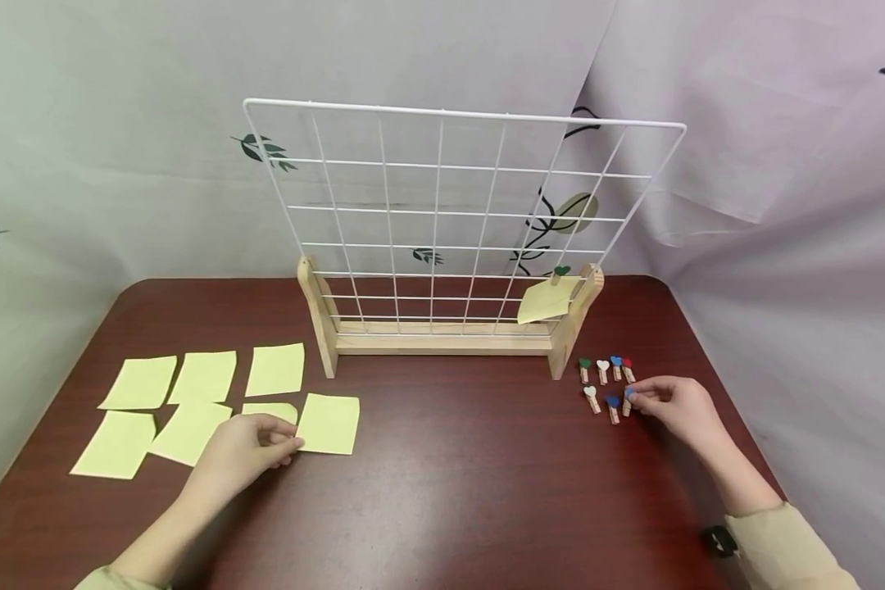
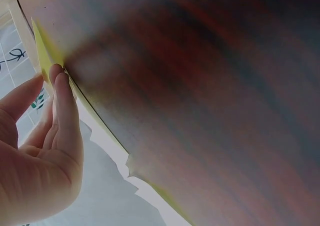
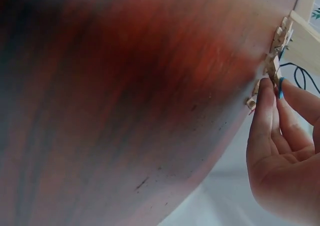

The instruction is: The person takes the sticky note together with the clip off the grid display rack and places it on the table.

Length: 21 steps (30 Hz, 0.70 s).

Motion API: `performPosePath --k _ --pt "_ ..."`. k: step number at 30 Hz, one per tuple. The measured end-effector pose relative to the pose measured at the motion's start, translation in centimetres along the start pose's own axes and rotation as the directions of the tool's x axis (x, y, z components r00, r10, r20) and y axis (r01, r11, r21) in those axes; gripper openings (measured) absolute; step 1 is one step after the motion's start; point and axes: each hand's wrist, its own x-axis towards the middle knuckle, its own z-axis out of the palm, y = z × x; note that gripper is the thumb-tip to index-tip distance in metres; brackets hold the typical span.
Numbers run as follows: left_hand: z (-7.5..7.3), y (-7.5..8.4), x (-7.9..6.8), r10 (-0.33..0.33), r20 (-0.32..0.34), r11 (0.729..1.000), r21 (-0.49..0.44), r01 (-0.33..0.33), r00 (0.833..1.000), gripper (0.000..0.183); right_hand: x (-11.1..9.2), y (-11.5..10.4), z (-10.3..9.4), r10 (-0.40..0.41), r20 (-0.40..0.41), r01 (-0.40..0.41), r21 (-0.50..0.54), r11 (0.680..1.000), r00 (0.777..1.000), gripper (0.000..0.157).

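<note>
My left hand (image 1: 245, 447) pinches the left corner of a yellow sticky note (image 1: 330, 424) between thumb and fingers. In the left wrist view, that note (image 2: 44, 53) is bent upward at the fingertips. On the right, my right hand (image 1: 684, 408) pinches a mini wooden clothespin (image 1: 627, 404) with a blue heart, thumb against the heart side in the right wrist view. Several other mini clothespins (image 1: 602, 372) with green, white, blue and red hearts lie beside it. Another note (image 1: 548, 300) hangs low on the right of a white wire grid (image 1: 457, 215), held by a green-heart clothespin (image 1: 560, 273).
Several yellow notes (image 1: 205, 377) lie spread on the left of the dark red table (image 1: 472, 500), one partly hidden behind my left hand. The grid stands in a wooden base (image 1: 442, 342) at the back middle. Pale curtains (image 1: 413, 49) surround the table.
</note>
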Motion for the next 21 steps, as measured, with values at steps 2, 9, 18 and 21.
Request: performPosePath --k 2,9,18,21 --pt "0.02 0.0 0.01 0.014 -0.006 1.0 0.023 -0.014 1.0 0.02 0.16 0.08 -0.01 0.004 0.008 -0.004 -0.005 1.0 1.0 0.022" --pt "-0.04 0.03 0.05 0.04 -0.03 0.996 0.08 -0.038 0.999 0.016 0.49 0.24 0.11 0.0 0.031 0.0 -0.005 1.0 1.0 0.025" --pt "-0.15 0.13 0.17 0.054 -0.039 0.996 0.07 -0.051 0.998 0.013 0.77 0.46 0.1 -0.037 0.016 0.038 -0.037 0.999 0.999 0.022" --pt "-0.05 0.23 0.39 0.07 -0.041 0.996 0.061 -0.067 0.997 0.01 0.89 0.49 -0.04 -0.06 0.0 0.06 -0.049 0.997 0.998 0.022"
